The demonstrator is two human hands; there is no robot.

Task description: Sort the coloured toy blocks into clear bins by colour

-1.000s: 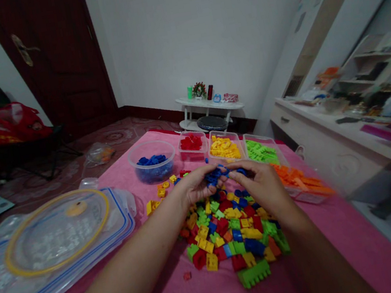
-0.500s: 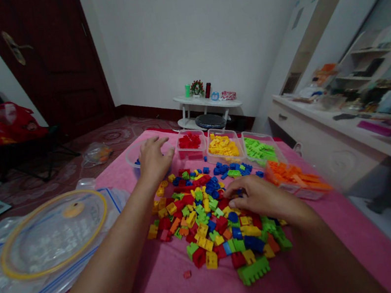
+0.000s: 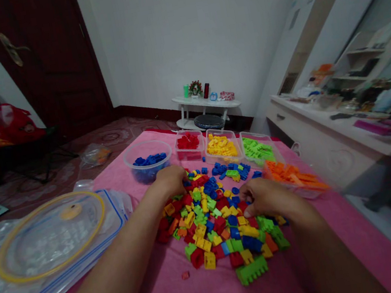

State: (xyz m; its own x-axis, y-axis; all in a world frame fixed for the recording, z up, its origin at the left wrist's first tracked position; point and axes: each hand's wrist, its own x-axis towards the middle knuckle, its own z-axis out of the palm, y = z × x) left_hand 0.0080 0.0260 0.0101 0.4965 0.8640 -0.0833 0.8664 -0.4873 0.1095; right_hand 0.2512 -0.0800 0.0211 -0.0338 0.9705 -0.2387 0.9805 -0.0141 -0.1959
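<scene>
A mixed pile of toy building blocks in red, yellow, green, blue and orange lies on the pink cloth. My left hand reaches down at the pile's far left edge, its fingers mostly hidden behind the hand. Just beyond it stands a round clear tub of blue blocks. On the right side of the pile is my right hand, fingers curled in and thumb close to them. What sits between those fingertips, if anything, is too small to make out.
Behind the pile stand clear boxes of red blocks, yellow blocks and green blocks. Orange blocks fill another at right. A zip bag with a yellow-rimmed lid lies left.
My left hand has come from over the round tub, down and right to the pile's far left edge. My right hand has shifted slightly right, its fingers more curled.
</scene>
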